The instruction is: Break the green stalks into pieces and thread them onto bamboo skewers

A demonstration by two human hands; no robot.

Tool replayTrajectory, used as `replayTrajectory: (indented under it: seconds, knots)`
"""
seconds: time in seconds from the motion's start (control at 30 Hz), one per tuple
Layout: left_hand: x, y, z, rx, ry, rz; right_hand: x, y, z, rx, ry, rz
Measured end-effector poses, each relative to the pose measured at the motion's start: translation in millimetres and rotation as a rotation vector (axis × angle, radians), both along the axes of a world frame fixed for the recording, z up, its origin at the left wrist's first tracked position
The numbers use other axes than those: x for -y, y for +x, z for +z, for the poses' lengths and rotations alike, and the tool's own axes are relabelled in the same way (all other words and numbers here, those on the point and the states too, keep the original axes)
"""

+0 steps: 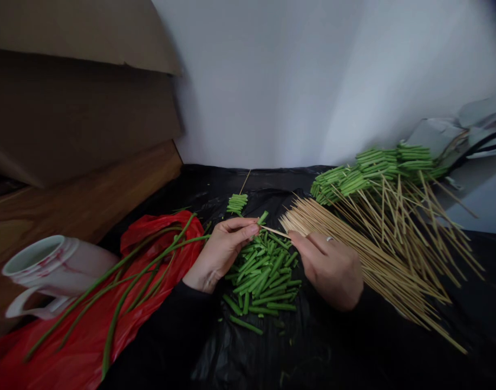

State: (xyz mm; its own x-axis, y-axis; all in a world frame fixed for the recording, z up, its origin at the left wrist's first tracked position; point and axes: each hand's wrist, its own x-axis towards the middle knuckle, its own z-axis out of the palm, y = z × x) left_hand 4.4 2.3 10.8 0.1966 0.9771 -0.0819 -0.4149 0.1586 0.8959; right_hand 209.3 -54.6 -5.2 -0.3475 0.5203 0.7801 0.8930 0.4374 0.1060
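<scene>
My left hand [227, 246] pinches a short green stem piece [263, 218] between thumb and fingertips. A pale wooden skewer [275, 232] is gripped in my right hand [331, 265], its tip at the stem piece; whether it has gone in is hard to tell. Below both hands lies a loose heap of cut green stem pieces [268, 276]. Just beyond my left hand rests one skewer threaded with a row of pieces [237, 203]. Close to my right hand a big bundle of bare skewers [365, 254] is spread out, points toward the wall.
Many filled skewers [373, 168] are stacked at the back right, beside plastic bags [438, 135]. Left, long uncut stems [122, 309] lie on a red plastic bag [150, 319], near a white mug [61, 265]. A cardboard box [81, 114] stands behind. Black plastic sheeting [223, 357] covers the surface.
</scene>
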Motion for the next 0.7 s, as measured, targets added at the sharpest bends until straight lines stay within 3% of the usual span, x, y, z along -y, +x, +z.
replayTrajectory:
  seconds: [0.17,0.53,0.7]
  knots:
    - [0.6,2.1,1.0,-0.049,0.037,0.042,2.4,-3.1,-2.5,-0.040,-0.045,0.002]
    - [5.2,1.8,3.0,-0.015,-0.059,-0.030,6.1,-8.1,-4.0,-0.154,-0.197,0.092]
    - [6.9,3.7,3.6,-0.012,-0.061,-0.056,6.1,-9.7,-2.7,-0.158,-0.140,0.105]
